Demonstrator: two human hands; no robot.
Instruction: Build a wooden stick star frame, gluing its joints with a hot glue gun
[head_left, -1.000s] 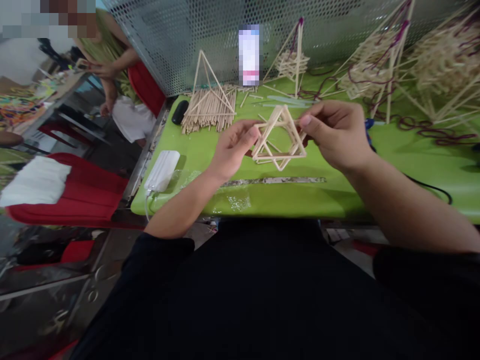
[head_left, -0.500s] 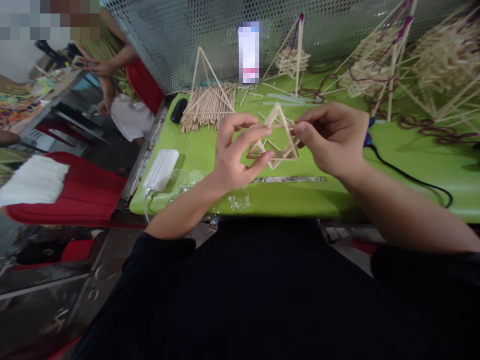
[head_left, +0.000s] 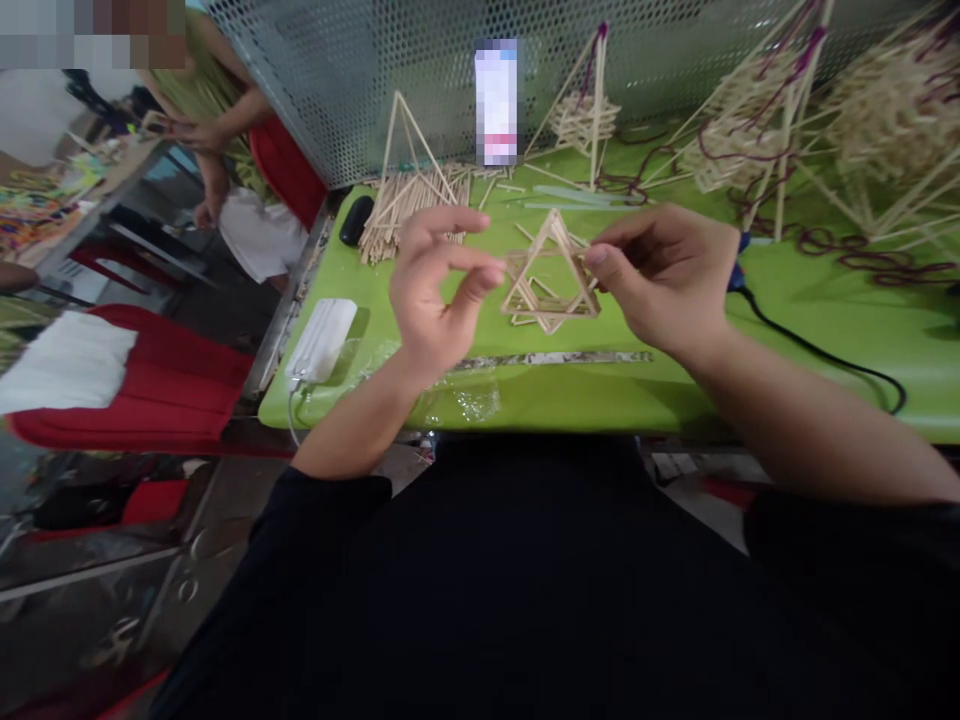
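R hand (head_left: 664, 275): yours; thumb + forefinger pinch the star frame (head_left: 551, 314) by its upper R side, prob. so the middle stays uncovered.
L hand (head_left: 435, 290): yours; fingers parted + curved, tips at star's L corner; can't tell if they touch. Looks placed to steady or turn it.
Location: star in front of you, over green table (head_left: 840, 330); can't tell if its underside meets the top.
Phone (head_left: 496, 105): upright vs. mesh screen (head_left: 322, 90), facing you, presumably for easy viewing; display blurred out.
Stick pile (head_left: 381, 225): behind your L hand, prob. for quick reach; tall pyramid frame (head_left: 424, 141) stands at it.
Blue tool (head_left: 739, 270): beyond your R wrist, mostly hidden; black cord trails R, clear of the star.
Star, appearance: pale, thin wooden sticks; triangles crossed, approx. six-pointed, layered, hollow ctr.; bottom bar near level; joins too small to judge.
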